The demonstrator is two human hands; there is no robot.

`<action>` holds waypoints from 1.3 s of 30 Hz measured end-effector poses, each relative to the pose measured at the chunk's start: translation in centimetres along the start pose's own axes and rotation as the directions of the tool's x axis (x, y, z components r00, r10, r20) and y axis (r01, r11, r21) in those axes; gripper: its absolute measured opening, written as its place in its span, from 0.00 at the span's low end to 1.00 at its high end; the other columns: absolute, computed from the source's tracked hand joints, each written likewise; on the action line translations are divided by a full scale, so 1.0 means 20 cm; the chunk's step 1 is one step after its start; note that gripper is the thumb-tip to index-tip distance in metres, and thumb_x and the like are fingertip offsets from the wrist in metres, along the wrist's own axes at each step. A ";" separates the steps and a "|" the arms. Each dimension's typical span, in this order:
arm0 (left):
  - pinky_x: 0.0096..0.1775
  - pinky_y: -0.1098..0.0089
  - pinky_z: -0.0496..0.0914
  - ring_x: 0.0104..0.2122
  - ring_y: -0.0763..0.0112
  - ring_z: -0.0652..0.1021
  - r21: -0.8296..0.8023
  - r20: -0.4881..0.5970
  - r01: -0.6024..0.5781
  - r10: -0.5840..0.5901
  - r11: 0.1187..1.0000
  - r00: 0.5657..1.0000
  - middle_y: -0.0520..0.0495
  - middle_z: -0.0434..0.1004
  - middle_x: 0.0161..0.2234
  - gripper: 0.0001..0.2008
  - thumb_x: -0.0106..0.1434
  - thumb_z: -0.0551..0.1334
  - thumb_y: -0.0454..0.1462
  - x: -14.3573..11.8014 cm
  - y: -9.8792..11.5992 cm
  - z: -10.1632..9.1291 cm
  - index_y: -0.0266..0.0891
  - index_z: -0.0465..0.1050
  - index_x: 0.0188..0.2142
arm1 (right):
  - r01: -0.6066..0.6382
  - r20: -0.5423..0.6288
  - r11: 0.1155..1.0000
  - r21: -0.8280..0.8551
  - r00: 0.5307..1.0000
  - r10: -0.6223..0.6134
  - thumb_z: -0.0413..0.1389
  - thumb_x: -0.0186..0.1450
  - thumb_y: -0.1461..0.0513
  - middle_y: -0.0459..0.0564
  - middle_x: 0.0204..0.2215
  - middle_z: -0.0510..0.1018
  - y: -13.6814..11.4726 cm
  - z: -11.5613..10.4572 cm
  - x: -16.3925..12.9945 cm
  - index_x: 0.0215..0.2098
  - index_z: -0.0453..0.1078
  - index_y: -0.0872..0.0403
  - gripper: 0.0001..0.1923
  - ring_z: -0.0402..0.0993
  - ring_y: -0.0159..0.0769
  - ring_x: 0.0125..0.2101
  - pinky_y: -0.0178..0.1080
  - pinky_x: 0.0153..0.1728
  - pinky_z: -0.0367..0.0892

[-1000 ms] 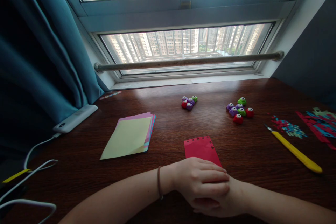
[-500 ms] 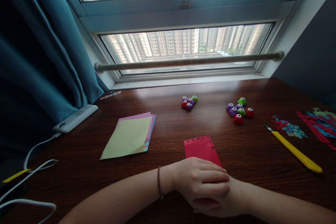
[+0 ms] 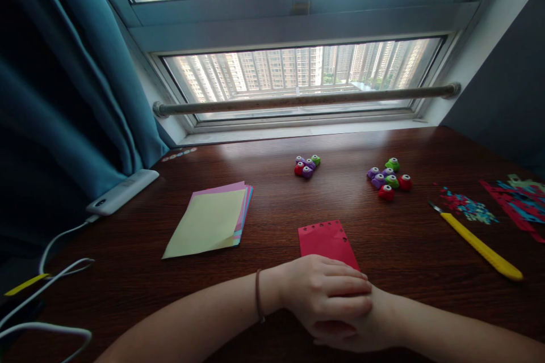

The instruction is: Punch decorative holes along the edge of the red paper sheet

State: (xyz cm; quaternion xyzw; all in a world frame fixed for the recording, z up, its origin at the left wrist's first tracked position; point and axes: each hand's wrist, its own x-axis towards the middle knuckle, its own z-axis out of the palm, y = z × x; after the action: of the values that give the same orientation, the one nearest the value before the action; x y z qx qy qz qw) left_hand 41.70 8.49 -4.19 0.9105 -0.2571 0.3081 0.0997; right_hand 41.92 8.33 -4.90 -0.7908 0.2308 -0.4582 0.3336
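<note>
A red sheet of paper lies at the front of the table, with small punched holes along its far and right edges. Its near part is covered by my hands. My left hand is closed over the top of my right hand, fingers pressed together across it. The right hand's fingers are mostly hidden underneath, at the paper's near edge. A dark reddish patch shows between the hands, too shaded to name. Beyond them sit small purple, green and red craft punches with white round tops, and a second group of craft punches.
A stack of coloured paper lies left. At right are a yellow-handled craft knife, punched paper bits and coloured paper strips. A white device with a cable lies by the curtain.
</note>
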 end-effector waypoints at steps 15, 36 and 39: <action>0.55 0.68 0.62 0.50 0.61 0.69 -0.008 0.008 -0.005 0.005 1.000 1.000 0.37 0.70 0.47 0.24 0.63 0.49 0.48 0.00 0.00 0.01 0.27 0.68 0.44 | 0.023 -0.089 0.994 0.108 0.996 -0.013 0.48 0.64 0.60 0.52 0.27 0.79 0.03 0.03 0.00 0.38 0.76 0.55 0.14 0.77 0.39 0.30 0.33 0.26 0.70; 0.56 0.66 0.61 0.52 0.59 0.68 -0.036 0.013 -0.010 0.011 0.999 1.000 0.35 0.69 0.47 0.30 0.62 0.49 0.54 -0.01 0.00 0.01 0.26 0.67 0.45 | 0.168 -0.048 0.973 0.161 0.986 -0.162 0.45 0.64 0.57 0.44 0.11 0.71 0.11 0.09 -0.03 0.31 0.74 0.53 0.17 0.72 0.31 0.16 0.28 0.19 0.66; 0.56 0.66 0.62 0.51 0.59 0.69 -0.033 0.008 -0.015 0.015 0.999 1.000 0.35 0.69 0.47 0.30 0.62 0.50 0.53 -0.01 0.00 0.01 0.26 0.67 0.45 | 0.183 -0.079 0.976 0.118 0.981 -0.175 0.45 0.65 0.57 0.46 0.14 0.74 0.12 0.09 -0.03 0.35 0.74 0.53 0.16 0.74 0.32 0.18 0.28 0.20 0.67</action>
State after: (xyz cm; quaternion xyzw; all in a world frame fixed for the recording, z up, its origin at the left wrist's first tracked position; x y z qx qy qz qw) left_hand 41.70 8.54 -4.47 0.9081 -0.2693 0.3008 0.1114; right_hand 43.11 7.74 -7.64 -0.7700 0.1408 -0.5265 0.3318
